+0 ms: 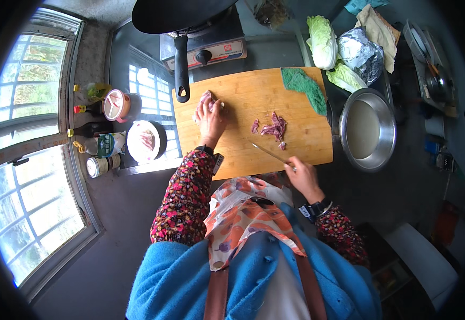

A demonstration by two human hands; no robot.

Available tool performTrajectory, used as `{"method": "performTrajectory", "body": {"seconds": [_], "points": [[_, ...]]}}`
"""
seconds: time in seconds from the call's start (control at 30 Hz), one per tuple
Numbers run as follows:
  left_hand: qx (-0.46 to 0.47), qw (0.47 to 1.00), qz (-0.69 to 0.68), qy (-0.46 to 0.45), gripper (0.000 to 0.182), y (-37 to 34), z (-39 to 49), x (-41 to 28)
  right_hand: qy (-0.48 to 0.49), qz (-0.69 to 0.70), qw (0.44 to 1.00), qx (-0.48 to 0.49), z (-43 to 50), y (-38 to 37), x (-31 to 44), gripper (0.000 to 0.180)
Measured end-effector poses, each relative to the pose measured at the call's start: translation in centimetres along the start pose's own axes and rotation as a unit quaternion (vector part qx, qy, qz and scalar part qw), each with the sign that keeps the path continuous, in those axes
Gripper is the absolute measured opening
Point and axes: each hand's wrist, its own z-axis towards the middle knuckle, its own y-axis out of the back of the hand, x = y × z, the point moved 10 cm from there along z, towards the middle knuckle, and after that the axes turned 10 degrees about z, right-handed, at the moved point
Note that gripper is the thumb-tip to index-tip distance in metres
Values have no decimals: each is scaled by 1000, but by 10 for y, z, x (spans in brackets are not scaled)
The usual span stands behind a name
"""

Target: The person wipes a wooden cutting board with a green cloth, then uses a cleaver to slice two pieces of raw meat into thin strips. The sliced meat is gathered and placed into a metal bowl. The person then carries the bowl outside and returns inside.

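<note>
My left hand (210, 124) is on a piece of raw red meat (206, 97) at the left side of the wooden cutting board (232, 156). Its fingers grip the near part of the meat and partly hide it. My right hand (303, 178) holds a knife (269, 153) by the handle at the board's near edge. The blade points left and away from me, apart from the meat under my left hand. Several cut strips of meat (274, 127) lie in a loose group just beyond the blade. A green cloth (306, 88) covers the board's far right corner.
A black wok (176, 18) rests on a gas stove (204, 56), its handle reaching over the board. Right are a metal bowl of cloudy liquid (362, 124) and napa cabbage (321, 44). Left stand a white plate of pale strips (141, 142) and several bottles (92, 130).
</note>
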Motion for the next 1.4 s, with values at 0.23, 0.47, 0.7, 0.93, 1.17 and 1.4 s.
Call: {"method": "performTrajectory", "body": {"seconds": [0.23,0.47,0.7,0.93,1.17,1.4], "points": [[33,982,-138,121,29,-11,27,56,-36,130,991,25,17,-54,5,22],[139,580,-729,335,38,-42,-66,53,-32,178,983,36,40,-61,25,17],[86,814,-461,342,49,-60,-118,77,95,35,994,34,56,-95,86,19],[73,902,-273,325,52,-41,-111,78,107,-93,986,89,59,-135,107,15],[46,908,-239,342,46,-27,-110,77,68,-138,971,185,50,-140,103,11],[50,913,-257,313,40,-31,-110,78,114,-116,971,176,75,-157,122,7]]}}
